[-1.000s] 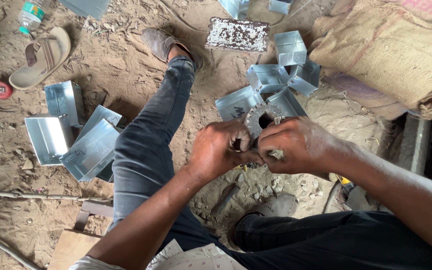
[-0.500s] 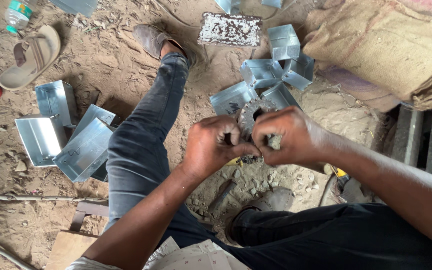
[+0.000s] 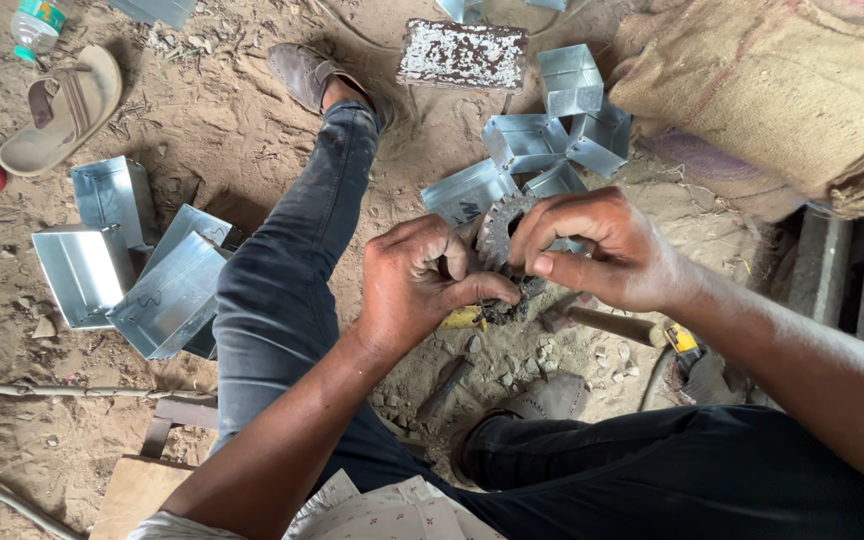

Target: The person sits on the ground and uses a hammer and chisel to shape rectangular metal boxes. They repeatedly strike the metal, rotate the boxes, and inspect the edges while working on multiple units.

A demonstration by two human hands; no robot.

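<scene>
From the head view, looking straight down, I saw both hands brought together over the sandy ground between the outstretched legs. My left hand [image 3: 422, 285] came in from the lower left with the forearm angled up and to the right, the wrist bent a little and the knuckles turned upward; its fingers were curled in, thumb pressed forward against a small dark part at the lower edge of the toothed metal ring [image 3: 500, 232]. My right hand [image 3: 597, 250] reached in from the right along a nearly level forearm, its fingers hooked over the top and far side of the ring and its thumb lying flat underneath, so the ring sat clamped between the two hands, tilted, with only its jagged left rim showing. Both hands were closed tight on it, touching each other at the fingertips. Just beyond the hands lay a cluster of open sheet-metal boxes [image 3: 527, 140], and more boxes of the same kind [image 3: 167, 295] sat well to the left of the left arm. Right below the right hand a hammer [image 3: 607, 325] rested on the sand. Far off to the upper left lay a sandal [image 3: 62, 110].
</scene>
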